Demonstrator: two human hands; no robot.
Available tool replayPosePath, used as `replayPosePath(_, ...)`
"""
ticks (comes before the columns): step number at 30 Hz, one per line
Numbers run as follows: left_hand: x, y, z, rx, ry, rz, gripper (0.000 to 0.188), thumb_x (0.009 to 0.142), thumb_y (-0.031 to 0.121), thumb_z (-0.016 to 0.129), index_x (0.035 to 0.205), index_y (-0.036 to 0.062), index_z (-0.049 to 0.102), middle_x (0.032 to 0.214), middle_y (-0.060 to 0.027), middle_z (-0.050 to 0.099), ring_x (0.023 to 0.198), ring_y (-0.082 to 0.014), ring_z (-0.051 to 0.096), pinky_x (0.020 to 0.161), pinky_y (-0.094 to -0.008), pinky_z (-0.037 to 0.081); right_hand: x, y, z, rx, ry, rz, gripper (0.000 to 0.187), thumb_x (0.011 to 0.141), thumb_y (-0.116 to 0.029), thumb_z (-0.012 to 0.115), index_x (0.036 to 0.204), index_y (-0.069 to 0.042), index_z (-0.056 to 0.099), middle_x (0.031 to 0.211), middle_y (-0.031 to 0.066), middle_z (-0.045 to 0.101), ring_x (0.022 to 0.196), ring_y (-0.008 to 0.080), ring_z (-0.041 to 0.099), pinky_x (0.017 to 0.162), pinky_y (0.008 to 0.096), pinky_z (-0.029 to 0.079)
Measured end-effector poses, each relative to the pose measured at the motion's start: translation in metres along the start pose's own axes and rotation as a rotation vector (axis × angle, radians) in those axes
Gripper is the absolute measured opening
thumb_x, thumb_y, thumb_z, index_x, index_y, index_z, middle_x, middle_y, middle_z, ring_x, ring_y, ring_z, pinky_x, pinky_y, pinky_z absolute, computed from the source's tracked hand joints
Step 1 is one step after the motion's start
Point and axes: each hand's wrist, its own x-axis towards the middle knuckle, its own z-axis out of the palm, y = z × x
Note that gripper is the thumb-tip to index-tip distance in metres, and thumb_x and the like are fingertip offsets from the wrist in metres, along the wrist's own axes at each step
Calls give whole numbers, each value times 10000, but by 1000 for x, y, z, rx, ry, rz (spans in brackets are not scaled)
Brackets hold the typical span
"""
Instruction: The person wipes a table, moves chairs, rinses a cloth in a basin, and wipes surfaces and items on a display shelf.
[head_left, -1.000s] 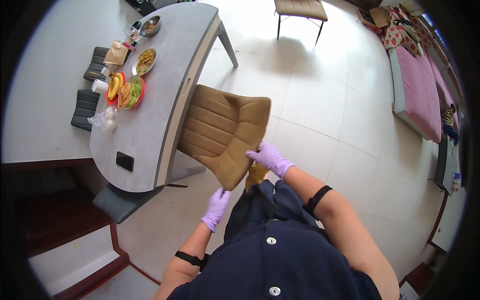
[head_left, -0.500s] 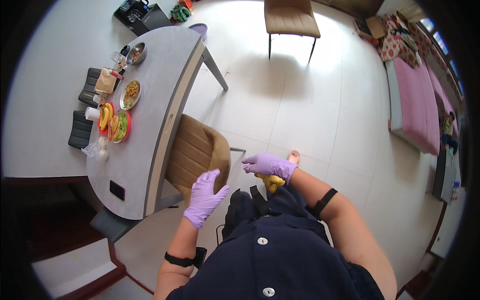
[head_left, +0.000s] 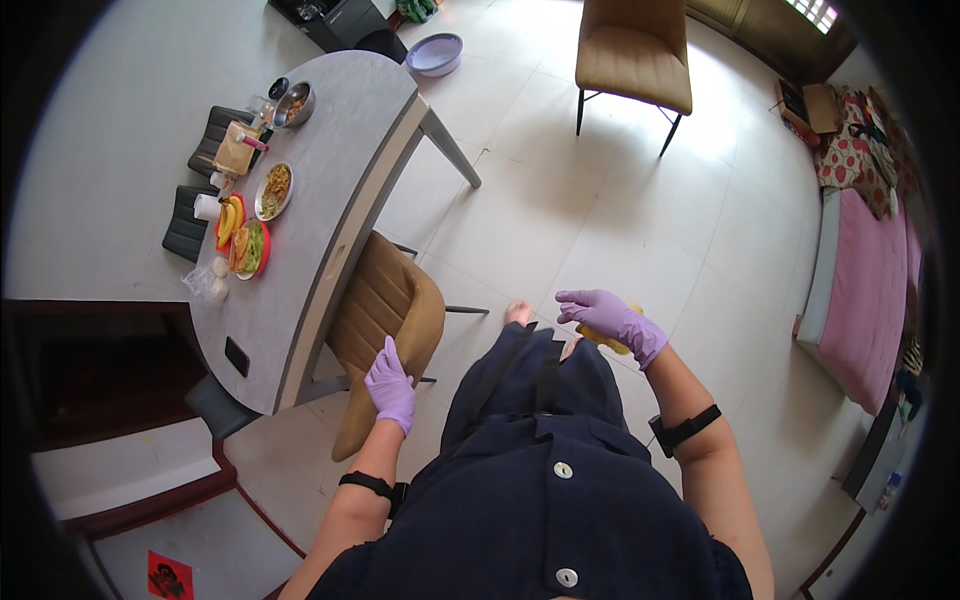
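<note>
- Table (head_left: 330,170) on the left, with plates of food at its far edge; the tan chair (head_left: 385,320) is tucked against its near edge.
- Left hand (head_left: 390,385) rests on the chair's back, fingers loosely together and flat, not clamped (a push, I'd judge); keep the palm centred so the chair slides straight under the table.
- Right hand (head_left: 610,320), away from the chair, is closed around a yellow cloth (head_left: 608,338).
</note>
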Motion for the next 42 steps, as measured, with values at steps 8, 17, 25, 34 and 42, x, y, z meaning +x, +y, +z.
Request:
replayPosePath(8, 119, 34, -18, -91, 140, -54, 760, 725, 178, 775, 1374, 163, 381, 1261, -91, 484, 1251, -278, 430, 1048, -472, 314, 58, -39, -76, 30, -43, 71, 440, 972, -126, 524, 1380, 38, 496, 1040, 122, 723, 1021, 166, 660, 944, 277, 481)
replayPosePath(17, 251, 89, -92, 86, -201, -52, 788, 660, 410, 804, 1329, 157, 472, 1266, -133, 473, 1322, -341, 352, 1088, -470, 297, 103, -73, -213, 76, 228, 195, 490, 912, -166, 638, 1346, 35, 531, 1114, 123, 684, 1057, 173, 648, 927, 276, 481)
replayPosePath(25, 413, 296, -156, -489, -110, 635, 843, 777, 491, 732, 1417, 43, 417, 1366, -192, 470, 1317, -352, 395, 1108, -452, 306, 168, -167, -280, 248, 225, -210, 422, 1004, -167, 533, 1379, 24, 496, 1196, 115, 656, 1151, 184, 589, 1019, 298, 421)
replayPosePath(34, 520, 431, -221, -851, -271, 825, 255, 888, 183, 635, 1105, 50, 634, 935, -191, 680, 914, -388, 639, 796, -452, 483, 230, -261, -386, 333, -41, -381, 420, 999, -147, 546, 1398, -26, 496, 1344, 86, 567, 1208, 163, 542, 1058, 284, 393)
replayPosePath(42, 630, 451, -162, -1035, -216, 185, 349, 874, 114, 627, 1210, 22, 615, 1015, -206, 686, 967, -341, 665, 840, -400, 510, 386, -293, -679, -570, 518, -449, 508, 900, -167, 669, 1371, -46, 523, 1364, 165, 558, 1216, 244, 563, 1062, 333, 422)
